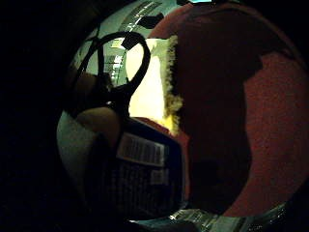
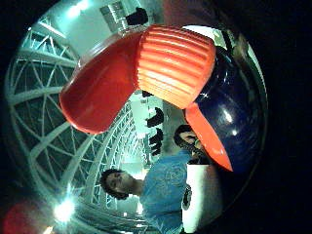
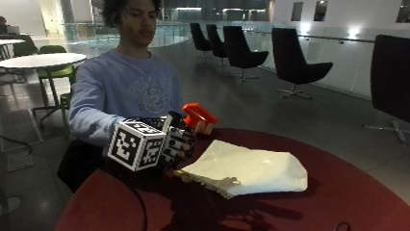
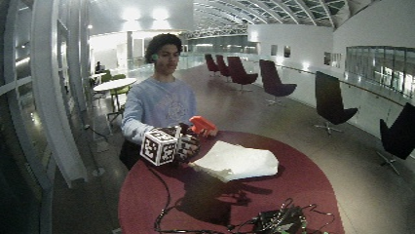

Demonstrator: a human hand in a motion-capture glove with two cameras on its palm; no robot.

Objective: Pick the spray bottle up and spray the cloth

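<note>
Got the spray bottle lifted off the red table, gloved right hand wrapped round it, nozzle aimed over the cloth, spraying still to do.

I sit at a round dark-red table, and my light blue sweatshirt has a pale print on the chest. Near the table's far edge from me lies a tangle of black cables around a small dark box. Behind me stands a round white table with green chairs beside it. A row of black high-backed swivel chairs runs along the glass railing on the grey floor. A white lattice roof arches overhead.
</note>
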